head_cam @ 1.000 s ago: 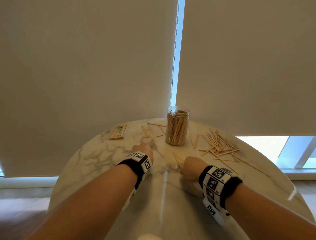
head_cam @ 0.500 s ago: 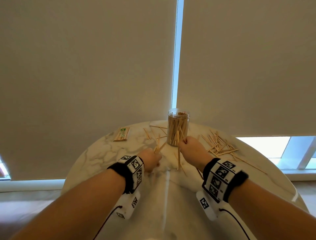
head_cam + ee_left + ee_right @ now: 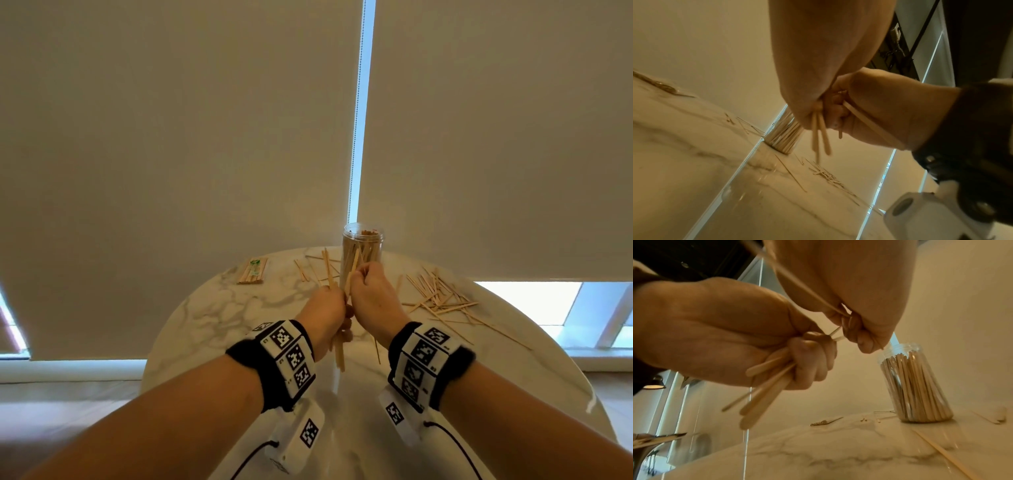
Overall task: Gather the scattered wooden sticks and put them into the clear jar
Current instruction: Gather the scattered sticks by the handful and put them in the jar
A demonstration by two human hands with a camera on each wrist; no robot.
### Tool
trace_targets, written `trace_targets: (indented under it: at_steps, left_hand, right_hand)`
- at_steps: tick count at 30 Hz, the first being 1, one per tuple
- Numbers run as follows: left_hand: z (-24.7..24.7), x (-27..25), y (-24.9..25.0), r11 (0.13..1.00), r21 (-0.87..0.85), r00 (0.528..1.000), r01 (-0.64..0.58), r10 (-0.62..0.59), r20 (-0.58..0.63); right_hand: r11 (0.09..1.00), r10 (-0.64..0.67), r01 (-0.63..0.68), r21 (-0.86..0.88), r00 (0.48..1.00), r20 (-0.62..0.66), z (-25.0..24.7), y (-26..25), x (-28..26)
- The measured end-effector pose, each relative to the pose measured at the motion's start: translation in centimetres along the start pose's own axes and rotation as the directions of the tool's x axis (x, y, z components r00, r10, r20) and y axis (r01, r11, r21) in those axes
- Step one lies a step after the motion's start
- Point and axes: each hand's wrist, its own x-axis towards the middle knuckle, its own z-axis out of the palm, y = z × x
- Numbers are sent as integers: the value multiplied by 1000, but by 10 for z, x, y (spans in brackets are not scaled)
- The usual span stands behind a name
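Here, the left hand (image 3: 325,310) grips a bunch of sticks (image 3: 764,391); the right hand (image 3: 373,294) pinches one stick (image 3: 352,270). Both are up off the table (image 3: 239,308), just before the jar (image 3: 362,253).

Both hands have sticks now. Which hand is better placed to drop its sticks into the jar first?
Right, probably. The right hand sits directly in front of the clear jar, its sticks already pointing up toward the rim. The left hand is lower and further left, gripping a bigger bundle that hangs downward.
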Motion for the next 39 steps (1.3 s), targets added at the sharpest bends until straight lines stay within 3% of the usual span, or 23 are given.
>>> trace_targets:
  at_steps: [4,8,11,14,17,21,24,27,30,34,36,39]
  left_hand:
    - [-11,-3,1,967,228,993,-118,112,41]
    - [-9,-11,-2,963,229,972,-142,92,216]
    - [-10,-11,-1,939,293,958,-181,101,269]
    - [-15,-7,-3,847,482,965,-224,125,230]
    - [-17,-3,-7,851,476,975,-223,183,129]
    - [-16,3,-4,816,516,961,-261,268,63]
    - [-14,9,-3,847,462,954,-262,298,-5]
    - [-8,12,-7,907,322,961,-272,274,39]
    - [-1,12,-11,959,183,976,-217,219,13]
    - [-5,20,-14,995,28,994,-94,95,-47]
    - [-14,30,-11,995,55,995,-81,84,-52]
    - [-34,56,0,989,139,994,-57,69,-87]
  right_hand:
    - [984,49,-48,174,999,-2,-3,-5,1]
    - [967,59,-60,248,998,8,-1,-11,3]
    - [941,134,-145,306,989,56,-1,-12,1]
    - [910,139,-173,377,984,115,-2,-6,0]
    - [888,166,-170,427,985,47,-3,4,7]
    - [887,200,-203,414,979,50,0,14,12]
    - [885,179,-184,428,982,54,7,14,10]
    - [983,106,-97,155,993,-55,14,14,11]
    - [1000,15,-12,20,992,-127,18,17,15]
    - [996,40,-39,75,999,-12,14,26,23]
    - [994,36,-44,102,996,82,5,25,26]
    - [995,68,-76,68,992,106,-7,25,34]
